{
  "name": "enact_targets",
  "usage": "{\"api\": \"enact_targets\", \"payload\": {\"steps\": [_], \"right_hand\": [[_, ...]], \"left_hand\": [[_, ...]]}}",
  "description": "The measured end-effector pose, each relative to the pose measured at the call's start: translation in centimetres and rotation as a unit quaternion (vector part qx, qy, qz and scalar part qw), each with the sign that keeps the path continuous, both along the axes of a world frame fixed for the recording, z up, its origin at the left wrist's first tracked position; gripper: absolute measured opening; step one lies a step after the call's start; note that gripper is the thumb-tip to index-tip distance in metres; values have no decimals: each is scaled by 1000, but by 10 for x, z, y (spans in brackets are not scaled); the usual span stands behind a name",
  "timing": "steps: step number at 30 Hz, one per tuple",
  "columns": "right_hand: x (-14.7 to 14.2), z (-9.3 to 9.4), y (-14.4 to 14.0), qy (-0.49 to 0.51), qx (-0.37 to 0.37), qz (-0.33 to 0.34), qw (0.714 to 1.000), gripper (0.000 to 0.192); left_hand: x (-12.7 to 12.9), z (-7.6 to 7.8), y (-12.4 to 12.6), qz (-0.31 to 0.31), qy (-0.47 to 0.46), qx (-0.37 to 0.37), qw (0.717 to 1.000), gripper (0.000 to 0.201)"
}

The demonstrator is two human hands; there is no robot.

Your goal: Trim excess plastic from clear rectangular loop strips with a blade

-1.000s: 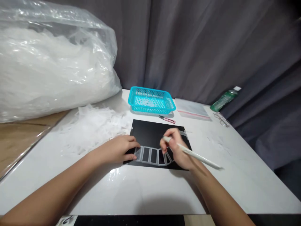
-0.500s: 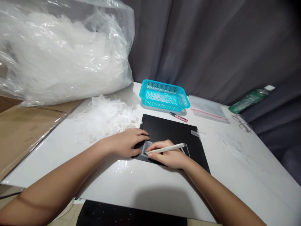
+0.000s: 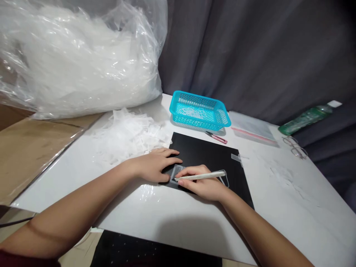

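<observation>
Lying below the near edge of the desk (image 3: 133, 215): a black, pale-speckled surface (image 3: 139, 248) (material not clear). A dark red sleeve (image 3: 27, 259) enters at lower left.

Right hand (image 3: 204, 185): over the near part of a black sheet (image 3: 205, 150), fingers closed around a slim white pen-like tool (image 3: 200, 176). Tool tilted low, its left end at a clear rectangular piece (image 3: 174, 172) on the sheet, its other end pointing right. A second pale-outlined piece (image 3: 227, 179) shows beyond the wrist side of this hand; whatever lies between the two is covered by the hand.

Left hand (image 3: 157, 165): fingers spread, palm down across the sheet's left edge, nothing seen in its grasp. Thumb tip just beside the clear piece; contact cannot be told.

Left of the sheet: a loose heap of white pieces (image 3: 130, 135). Right: a clear strip (image 3: 236, 158) over the sheet's edge, and scattered scraps (image 3: 289, 180) on the desk.

Farther back: pink-handled snips (image 3: 217, 138) near the front of a blue mesh basket (image 3: 200, 122); a flat clear bag (image 3: 254, 133) with a red line; folded glasses (image 3: 295, 147); a tilted green bottle (image 3: 306, 120), white-capped.

Back left: a large plastic sack (image 3: 83, 66), white-filled, above brown cardboard (image 3: 41, 148). Behind everything: a grey curtain (image 3: 250, 55).
</observation>
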State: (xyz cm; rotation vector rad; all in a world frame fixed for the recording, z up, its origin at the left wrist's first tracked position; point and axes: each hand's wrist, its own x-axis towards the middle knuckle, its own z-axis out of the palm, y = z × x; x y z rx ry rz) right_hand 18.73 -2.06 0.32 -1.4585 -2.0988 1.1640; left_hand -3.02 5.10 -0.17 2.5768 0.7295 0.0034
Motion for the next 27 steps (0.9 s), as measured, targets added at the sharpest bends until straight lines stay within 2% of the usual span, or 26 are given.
{"api": "enact_targets", "payload": {"steps": [7,14,20,24,27], "right_hand": [[0,-4,-1,-1,10,13,1000,17],[-6,-7,-6,-3,44,13,999,17],[-5,-5,-12,-6,62,26,998,15],[-2,-5,-11,-13,65,26,997,14],[-1,-8,-12,-11,127,46,991,12]], "left_hand": [[0,0,1,3,11,-11,1000,63],[-2,-1,2,-8,9,-33,999,71],[2,1,2,-6,60,-56,997,76],[4,2,1,7,62,-57,996,81],[6,3,0,14,68,-59,996,84]]}}
